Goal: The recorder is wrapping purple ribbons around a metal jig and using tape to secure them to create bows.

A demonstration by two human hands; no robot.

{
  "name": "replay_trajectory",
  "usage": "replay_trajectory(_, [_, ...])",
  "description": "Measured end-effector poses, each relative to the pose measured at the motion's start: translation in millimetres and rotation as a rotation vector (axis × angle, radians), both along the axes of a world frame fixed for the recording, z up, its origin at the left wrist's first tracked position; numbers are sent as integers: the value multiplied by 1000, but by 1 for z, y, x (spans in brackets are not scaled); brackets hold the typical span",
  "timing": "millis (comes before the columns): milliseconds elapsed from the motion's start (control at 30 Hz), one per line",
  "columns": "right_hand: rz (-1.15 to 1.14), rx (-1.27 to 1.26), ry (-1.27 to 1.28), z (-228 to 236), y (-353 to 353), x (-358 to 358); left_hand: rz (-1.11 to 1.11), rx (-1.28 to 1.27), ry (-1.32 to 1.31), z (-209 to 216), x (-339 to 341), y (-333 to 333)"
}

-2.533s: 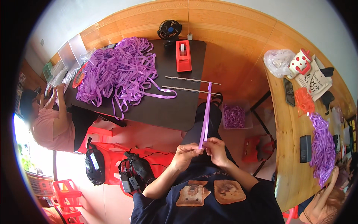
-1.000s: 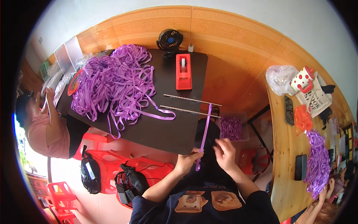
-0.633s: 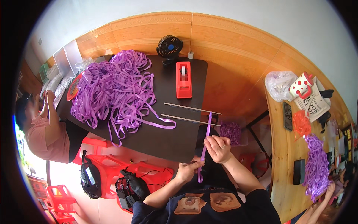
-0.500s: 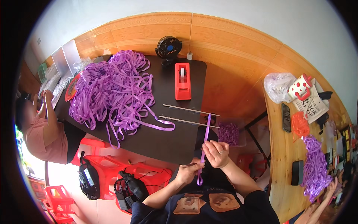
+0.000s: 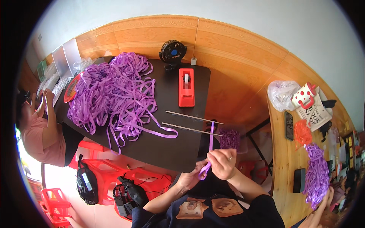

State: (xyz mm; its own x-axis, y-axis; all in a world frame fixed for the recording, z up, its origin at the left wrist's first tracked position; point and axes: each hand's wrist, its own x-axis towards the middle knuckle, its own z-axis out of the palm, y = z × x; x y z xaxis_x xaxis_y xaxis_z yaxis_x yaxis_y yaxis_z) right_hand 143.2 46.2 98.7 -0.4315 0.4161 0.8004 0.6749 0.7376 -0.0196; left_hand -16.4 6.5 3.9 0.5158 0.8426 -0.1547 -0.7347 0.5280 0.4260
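Wood-panelled walls wrap the far side of the room, and against them stands a black table [image 5: 167, 152] heaped at its left end with a big tangle of purple ribbon [image 5: 110, 95]. A red tape dispenser [image 5: 186, 87] sits toward the far right of the top, a small black fan [image 5: 173, 51] behind it, and two thin metal rods [image 5: 192, 123] lie side by side near the right edge, jutting past it.

At the near right corner, both hands work one purple strip [image 5: 211, 136], which runs up from the hands to the rods. The right hand [image 5: 223, 163] is closed on the strip from above, fingers curled round it; the left hand [image 5: 189, 178] pinches the lower part, where the ribbon bends into a small loop [image 5: 203, 171] (whether it is a fold or a twist is too small to tell).

To do this step well, my judgement is that the strip should stay taut and flat between rods and hands, so the loop forms without a kink. The left pinch ought to sit right at the bend, with the right hand guiding rather than tugging, since a hard pull could shift the rods.

A person in pink [image 5: 40, 133] sits at the far left, and a wooden bench [image 5: 281, 159] with more ribbon lies to the right.
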Motion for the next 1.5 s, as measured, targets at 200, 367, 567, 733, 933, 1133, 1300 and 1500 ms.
replay_trajectory(200, [84, -182, 255, 59, 53, 11, -74, 80, 203, -19, 27, 23])
replay_trajectory(367, [173, -697, 644, 48, 117, 27, 135, 114, 369, -15, 61, 63])
replay_trajectory(567, [242, -1075, 922, 9, 167, 37, 379, 134, 465, -29, 81, 103])
replay_trajectory(733, [238, -1302, 1003, -27, 188, 45, 512, 150, 481, -6, 85, 117])
replay_trajectory(933, [173, -1517, 1152, -57, 188, 41, 547, 269, 690, 14, 85, 125])
replay_trajectory(1133, [205, -1650, 1122, -88, 167, 43, 720, 372, 766, 17, 95, 132])
replay_trajectory(1300, [-15, -1629, 1101, -71, 118, 25, 813, 483, 585, -13, 97, 127])
replay_trajectory(1500, [15, -1733, 1220, -108, 63, 42, 427, 49, 478, 4, 89, 92])
